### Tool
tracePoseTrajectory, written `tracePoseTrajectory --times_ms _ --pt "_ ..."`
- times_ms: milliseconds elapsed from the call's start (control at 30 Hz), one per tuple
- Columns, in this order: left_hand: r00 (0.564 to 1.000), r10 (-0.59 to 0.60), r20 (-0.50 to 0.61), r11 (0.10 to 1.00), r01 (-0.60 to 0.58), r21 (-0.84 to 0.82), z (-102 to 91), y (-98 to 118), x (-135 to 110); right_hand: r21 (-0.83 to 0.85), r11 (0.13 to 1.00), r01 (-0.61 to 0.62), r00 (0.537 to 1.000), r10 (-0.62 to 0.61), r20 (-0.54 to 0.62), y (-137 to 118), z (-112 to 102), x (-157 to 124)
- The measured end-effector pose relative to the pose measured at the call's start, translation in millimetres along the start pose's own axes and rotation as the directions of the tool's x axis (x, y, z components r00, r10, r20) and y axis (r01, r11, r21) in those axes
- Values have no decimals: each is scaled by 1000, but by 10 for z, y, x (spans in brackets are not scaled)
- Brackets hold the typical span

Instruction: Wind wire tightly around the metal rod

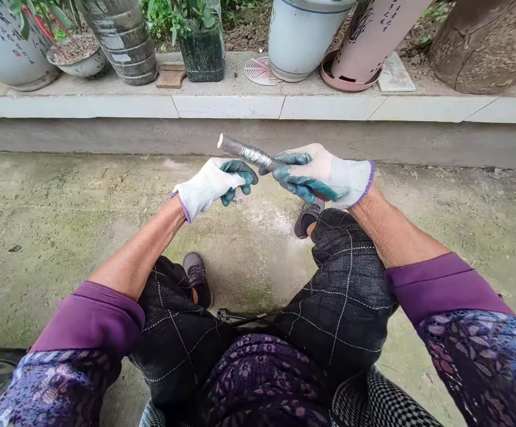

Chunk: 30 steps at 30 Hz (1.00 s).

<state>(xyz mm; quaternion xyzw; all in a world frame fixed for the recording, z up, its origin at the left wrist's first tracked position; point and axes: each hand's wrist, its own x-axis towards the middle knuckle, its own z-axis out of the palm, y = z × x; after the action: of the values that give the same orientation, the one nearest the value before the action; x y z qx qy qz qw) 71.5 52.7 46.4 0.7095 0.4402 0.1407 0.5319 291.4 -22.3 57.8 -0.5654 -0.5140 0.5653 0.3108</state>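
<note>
Silvery wire (pixel 256 155) in coils around a grey rod (pixel 232 145), right hand (pixel 315 173) snug about it, left hand (pixel 228 178) half-curled, contents unclear

Dark-grey cylindrical rod (pixel 232 146), silver wire coil (pixel 255 156); on its right, white-and-teal knit glove (pixel 329 169), purple hem (pixel 368 182); below, black white-gridded trousers (pixel 344 284).

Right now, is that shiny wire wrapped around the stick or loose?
Wrapped: the shiny wire circles the dark stick in close turns near the right hand. I can't see whether an end hangs loose.
</note>
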Motion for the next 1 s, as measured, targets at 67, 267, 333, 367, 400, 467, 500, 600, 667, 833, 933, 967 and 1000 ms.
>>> tracePoseTrajectory --times_ms 67,267,333,367,400,467,500,600,667,833,933,967,1000 --pt "999 -13 33 1000 12 20 -3 40 -28 16 1000 -5 994 4 112 46 -22 -22" --pt "1000 27 15 998 -27 62 -29 48 -68 -344 936 71 936 56 347 186 -41 57" --pt "1000 9 -20 997 -7 72 -51 39 -79 -469 875 117 941 54 335 201 -19 115" --pt "1000 -1 -28 997 3 83 -63 38 -85 -525 841 128 948 52 315 202 -5 143" --pt "999 -5 -35 995 9 102 -74 39 -93 -574 808 132 958 46 285 200 8 171" --pt "999 3 -44 985 4 171 -89 52 -109 -665 738 114 978 36 207 190 31 217" --pt "999 6 -47 976 4 217 -90 63 -118 -704 703 103 985 26 170 184 37 236" --pt "998 -18 -52 957 33 289 -60 102 -138 -780 623 63 998 -22 63 168 34 264" --pt "996 -49 -74 970 65 233 -26 117 -137 -795 606 28 997 -76 -23 156 17 260" --pt "999 -18 -49 1000 18 0 20 38 -51 -645 763 42 969 -190 -161 117 1 198" --pt "999 -7 -39 998 5 -56 11 -41 6 -450 893 3 977 -99 -190 119 26 170" --pt "999 -6 -39 998 3 -67 5 -60 17 -381 924 -2 979 -76 -189 123 35 165" --pt "999 -3 -35 997 0 -79 -1 -74 25 -317 948 -2 981 -59 -184 125 44 159"
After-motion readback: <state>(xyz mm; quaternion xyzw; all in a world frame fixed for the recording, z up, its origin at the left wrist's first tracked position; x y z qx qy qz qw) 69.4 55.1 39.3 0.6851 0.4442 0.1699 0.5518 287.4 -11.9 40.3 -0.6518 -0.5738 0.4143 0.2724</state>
